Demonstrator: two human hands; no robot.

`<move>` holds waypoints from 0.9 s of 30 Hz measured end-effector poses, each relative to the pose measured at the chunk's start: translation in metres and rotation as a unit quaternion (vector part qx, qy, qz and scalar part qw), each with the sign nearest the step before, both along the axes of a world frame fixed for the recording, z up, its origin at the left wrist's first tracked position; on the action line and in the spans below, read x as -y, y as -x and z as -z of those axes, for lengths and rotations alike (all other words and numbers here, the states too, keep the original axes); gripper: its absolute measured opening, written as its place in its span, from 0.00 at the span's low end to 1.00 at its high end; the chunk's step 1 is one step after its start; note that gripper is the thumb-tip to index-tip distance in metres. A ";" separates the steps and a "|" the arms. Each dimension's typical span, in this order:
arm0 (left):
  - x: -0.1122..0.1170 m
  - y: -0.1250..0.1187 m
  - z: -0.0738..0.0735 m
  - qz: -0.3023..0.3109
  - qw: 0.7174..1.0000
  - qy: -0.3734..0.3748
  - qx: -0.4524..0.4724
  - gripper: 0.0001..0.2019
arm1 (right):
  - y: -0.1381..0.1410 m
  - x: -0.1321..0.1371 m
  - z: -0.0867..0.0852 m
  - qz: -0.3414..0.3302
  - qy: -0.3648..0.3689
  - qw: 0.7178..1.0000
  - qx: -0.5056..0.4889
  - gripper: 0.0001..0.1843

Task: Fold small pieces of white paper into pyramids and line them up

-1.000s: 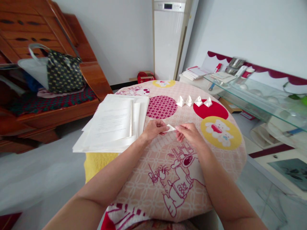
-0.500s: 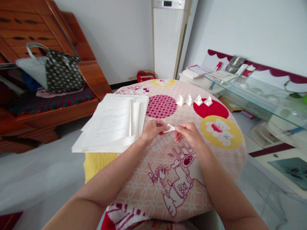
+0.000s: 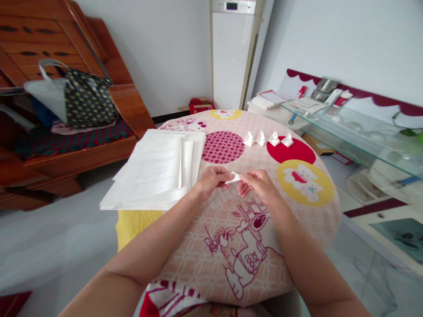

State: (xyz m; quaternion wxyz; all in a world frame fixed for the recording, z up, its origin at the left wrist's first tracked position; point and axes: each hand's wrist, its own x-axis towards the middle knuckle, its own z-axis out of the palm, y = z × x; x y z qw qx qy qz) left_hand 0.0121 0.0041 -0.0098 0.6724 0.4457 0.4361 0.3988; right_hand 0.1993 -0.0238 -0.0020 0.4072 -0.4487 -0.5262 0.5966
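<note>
Between my two hands is a small folded piece of white paper (image 3: 234, 177), held just above the middle of the table. The thumb and fingers of my left hand (image 3: 214, 179) pinch its left end. At its right end, my right hand (image 3: 257, 181) grips it between thumb and forefinger, with the other fingers curled below. Several small folded white paper shapes (image 3: 274, 139) stand in a row beyond my hands, to the right. A stack of white paper sheets (image 3: 155, 163), the top one with printed lines, lies to the left of my left hand.
A patterned pink cloth (image 3: 205, 246) covers the round table. To the right stands a glass-topped shelf (image 3: 357, 132) with papers and metal containers. On the left, a wooden bench (image 3: 122, 105) holds bags (image 3: 87, 99). A tall white appliance (image 3: 231, 53) stands behind the table.
The right fingers have shifted very slightly left against the paper, and its visible shape has changed a little. The row of folded shapes and the stack stay in place.
</note>
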 end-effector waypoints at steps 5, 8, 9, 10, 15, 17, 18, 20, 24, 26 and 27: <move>0.000 0.002 -0.001 0.026 0.999 0.005 0.018 0.14 | 0.001 0.000 0.003 0.010 0.018 1.000 -0.018 0.20; -0.001 0.005 -0.002 0.057 0.998 0.017 0.031 0.12 | -0.001 -0.001 0.004 0.031 0.021 0.999 -0.033 0.19; -0.001 0.006 -0.004 0.069 0.997 0.023 0.031 0.12 | -0.002 -0.002 0.004 0.036 0.022 0.998 -0.037 0.19; -0.001 0.007 -0.005 0.079 0.996 0.029 0.028 0.11 | -0.004 -0.002 0.004 0.039 0.023 0.998 -0.041 0.18; 0.000 0.012 -0.010 0.115 0.993 0.038 0.004 0.07 | -0.006 -0.002 0.003 0.041 0.020 0.998 -0.047 0.18; 0.000 0.014 -0.010 0.128 0.991 0.034 -0.007 0.07 | -0.006 -0.002 0.003 0.039 0.017 0.998 -0.043 0.18; -0.001 0.014 -0.009 0.136 0.990 0.032 -0.013 0.08 | -0.006 -0.001 0.003 0.039 0.016 0.998 -0.040 0.18; -0.001 0.016 -0.008 0.154 0.987 0.029 -0.027 0.09 | -0.005 -0.001 0.002 0.041 0.014 0.999 -0.029 0.18; -0.003 0.017 -0.008 0.179 0.982 0.017 -0.054 0.09 | -0.005 -0.001 0.000 0.045 0.010 0.999 -0.010 0.18; -0.002 0.016 -0.009 0.188 0.980 0.010 -0.071 0.08 | -0.004 -0.001 0.000 0.048 0.005 0.999 -0.005 0.19; -0.002 0.015 -0.009 0.193 0.978 0.006 -0.079 0.08 | -0.003 -0.001 0.000 0.051 0.002 0.999 -0.004 0.19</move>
